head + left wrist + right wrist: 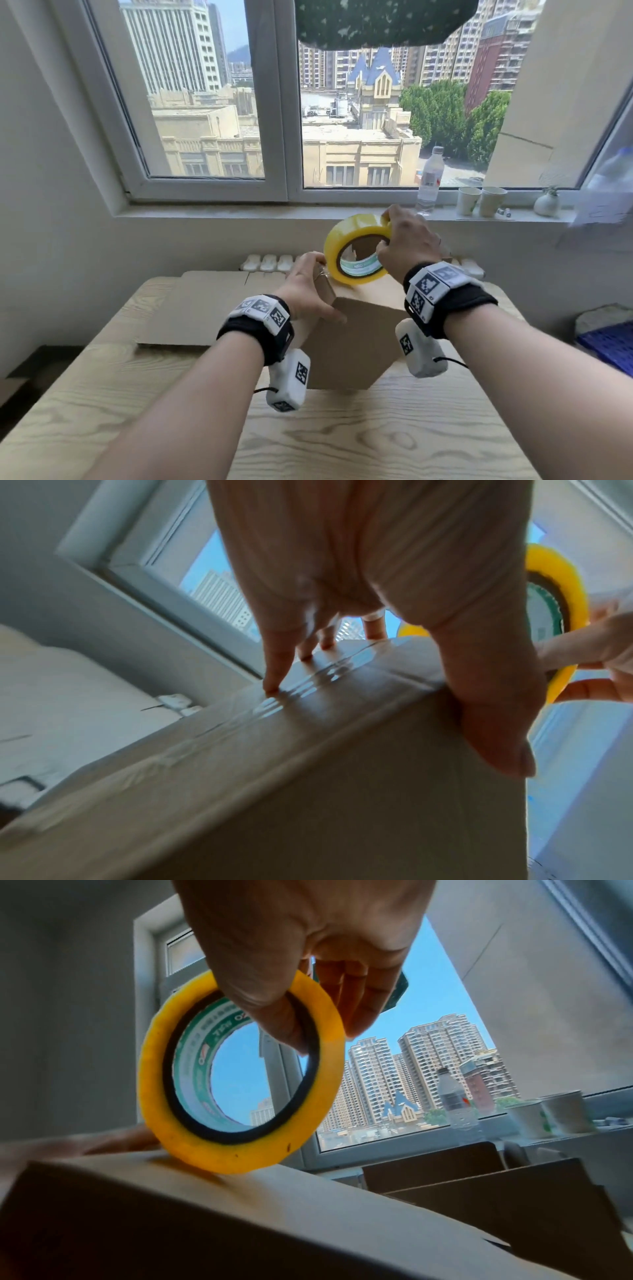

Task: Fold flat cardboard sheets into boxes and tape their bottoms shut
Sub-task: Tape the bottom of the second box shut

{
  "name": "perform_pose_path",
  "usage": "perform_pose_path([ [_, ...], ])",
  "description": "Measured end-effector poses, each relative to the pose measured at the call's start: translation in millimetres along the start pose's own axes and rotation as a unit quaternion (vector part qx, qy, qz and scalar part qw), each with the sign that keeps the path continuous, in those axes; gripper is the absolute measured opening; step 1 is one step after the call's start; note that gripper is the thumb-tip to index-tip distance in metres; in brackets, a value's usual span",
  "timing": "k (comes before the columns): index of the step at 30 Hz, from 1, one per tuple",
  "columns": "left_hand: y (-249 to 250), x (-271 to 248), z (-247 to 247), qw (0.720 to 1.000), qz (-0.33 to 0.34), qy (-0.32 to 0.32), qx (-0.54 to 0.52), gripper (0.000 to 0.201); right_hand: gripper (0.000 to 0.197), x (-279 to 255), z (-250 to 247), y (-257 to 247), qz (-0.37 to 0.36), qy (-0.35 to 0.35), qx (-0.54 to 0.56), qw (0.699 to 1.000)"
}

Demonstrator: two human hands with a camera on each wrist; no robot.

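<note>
Right hand [409,241] grip clasps tape roll [356,251] touching the box [356,342] top; left hand [308,291] presses its edge, fingers straight.

Matt brown cardboard box [356,339], glossy yellow plastic tape roll [356,251], pale grained-wood table [342,445].

High-rise room: wooden table [102,411], window [274,102] over city, radiator (cups [479,201] on sill).

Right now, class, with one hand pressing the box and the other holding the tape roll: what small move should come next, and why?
Probably draw the tape roll further along the box. The right hand grips it touching the box top, while the left hand presses tape already laid there, so the strip looks anchored.
</note>
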State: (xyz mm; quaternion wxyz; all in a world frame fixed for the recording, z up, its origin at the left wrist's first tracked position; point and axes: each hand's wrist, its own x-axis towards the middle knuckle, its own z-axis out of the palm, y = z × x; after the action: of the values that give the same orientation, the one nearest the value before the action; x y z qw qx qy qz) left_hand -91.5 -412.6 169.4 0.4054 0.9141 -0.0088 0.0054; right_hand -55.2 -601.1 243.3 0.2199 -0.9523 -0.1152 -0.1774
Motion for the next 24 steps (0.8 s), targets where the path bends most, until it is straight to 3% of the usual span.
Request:
perform_pose_path([
  [5,-40.1,-23.0,1.1,0.998,-0.04,0.013,-0.044,0.101,0.037,-7.4,35.9,-27.3,-0.069,-0.042,0.016,0.997],
  [9,-62.2,-33.2,-12.6,0.995,-0.088,-0.042,0.008,0.106,0.039,-12.8,53.6,-49.2,-0.114,-0.049,0.026,0.992],
  [13,-75.5,-34.9,-9.3,0.993,-0.101,-0.06,0.028,0.082,0.034,-24.2,74.7,-61.1,-0.148,-0.079,0.017,0.986],
  [17,-86.9,-32.4,5.5,0.993,-0.106,-0.006,-0.043,0.09,0.035,-31.5,87.1,-51.8,-0.114,-0.092,0.035,0.989],
  [21,-95.7,-22.9,16.4,0.989,-0.138,-0.03,-0.046,0.109,0.035,-34.8,95.4,-36.1,-0.005,-0.139,0.088,0.986],
  [24,-102.9,-22.0,16.7,0.987,-0.142,-0.042,-0.064,0.115,0.022,-34.8,99.9,-27.8,0.025,-0.179,0.086,0.98],
])
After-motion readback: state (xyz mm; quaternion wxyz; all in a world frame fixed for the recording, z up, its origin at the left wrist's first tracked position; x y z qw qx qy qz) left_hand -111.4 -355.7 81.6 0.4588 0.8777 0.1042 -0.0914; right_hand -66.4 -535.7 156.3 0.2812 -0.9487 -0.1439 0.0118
